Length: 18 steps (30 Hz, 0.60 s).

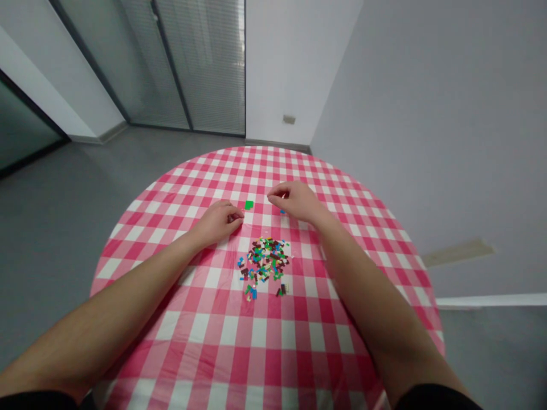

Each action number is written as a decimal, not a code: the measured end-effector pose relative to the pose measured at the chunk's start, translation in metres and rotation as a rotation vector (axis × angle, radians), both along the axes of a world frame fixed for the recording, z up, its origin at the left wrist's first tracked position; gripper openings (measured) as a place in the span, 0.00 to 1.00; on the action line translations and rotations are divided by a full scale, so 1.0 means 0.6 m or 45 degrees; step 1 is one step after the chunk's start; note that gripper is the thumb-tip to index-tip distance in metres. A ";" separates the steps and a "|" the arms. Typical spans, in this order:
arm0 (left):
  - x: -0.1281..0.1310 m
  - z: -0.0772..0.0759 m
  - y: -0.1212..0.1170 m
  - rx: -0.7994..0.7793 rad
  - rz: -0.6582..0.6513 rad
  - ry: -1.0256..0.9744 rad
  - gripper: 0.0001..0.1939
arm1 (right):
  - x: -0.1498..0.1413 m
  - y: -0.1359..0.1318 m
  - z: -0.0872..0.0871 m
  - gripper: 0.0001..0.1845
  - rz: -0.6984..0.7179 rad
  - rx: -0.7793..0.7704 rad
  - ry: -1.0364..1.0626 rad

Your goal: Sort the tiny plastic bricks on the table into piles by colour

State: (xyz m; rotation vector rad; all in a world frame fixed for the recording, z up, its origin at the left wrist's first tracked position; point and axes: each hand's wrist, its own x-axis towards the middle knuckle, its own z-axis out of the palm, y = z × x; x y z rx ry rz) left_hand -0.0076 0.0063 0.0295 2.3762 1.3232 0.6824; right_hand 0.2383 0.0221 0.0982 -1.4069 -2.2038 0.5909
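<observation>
A small green plate (249, 205) lies on the checked tablecloth between my hands. To its left, my left hand (219, 221) rests low over the cloth, its fingers curled and thumb and forefinger tips close together. On the right, my right hand (298, 200) is held in a pinch, thumb and forefinger nearly touching. Anything in either pinch is too small to make out. Just under the right hand sits a small blue piece (282, 212). Nearer to me is a loose pile of small building bricks (267, 259) in brown, green, blue, white and yellow.
A round table wears a red-and-white checked tablecloth (265, 347). A few bricks lie apart at the pile's near side, among them a blue brick (254, 294) and a dark brown brick (283, 289). Beyond stand glass partitions (205, 68) and a pale wall (427, 114).
</observation>
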 end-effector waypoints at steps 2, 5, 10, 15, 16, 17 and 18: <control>0.002 0.004 -0.005 -0.027 -0.063 -0.025 0.08 | 0.020 -0.007 0.025 0.09 0.087 -0.077 -0.075; 0.009 0.011 -0.018 -0.072 -0.221 -0.062 0.08 | 0.038 -0.019 0.042 0.06 0.240 -0.212 -0.264; 0.022 0.019 -0.039 -0.157 -0.445 -0.055 0.10 | 0.031 -0.033 0.032 0.08 0.398 -0.472 -0.522; 0.026 0.025 -0.047 -0.237 -0.511 -0.026 0.09 | 0.024 -0.034 0.021 0.09 0.358 -0.549 -0.689; 0.026 0.025 -0.048 -0.245 -0.513 -0.025 0.09 | 0.025 -0.034 0.020 0.09 0.351 -0.561 -0.718; 0.025 0.025 -0.048 -0.250 -0.519 -0.026 0.09 | 0.026 -0.034 0.019 0.08 0.342 -0.577 -0.736; 0.025 0.024 -0.047 -0.251 -0.526 -0.030 0.09 | 0.026 -0.034 0.018 0.08 0.330 -0.599 -0.747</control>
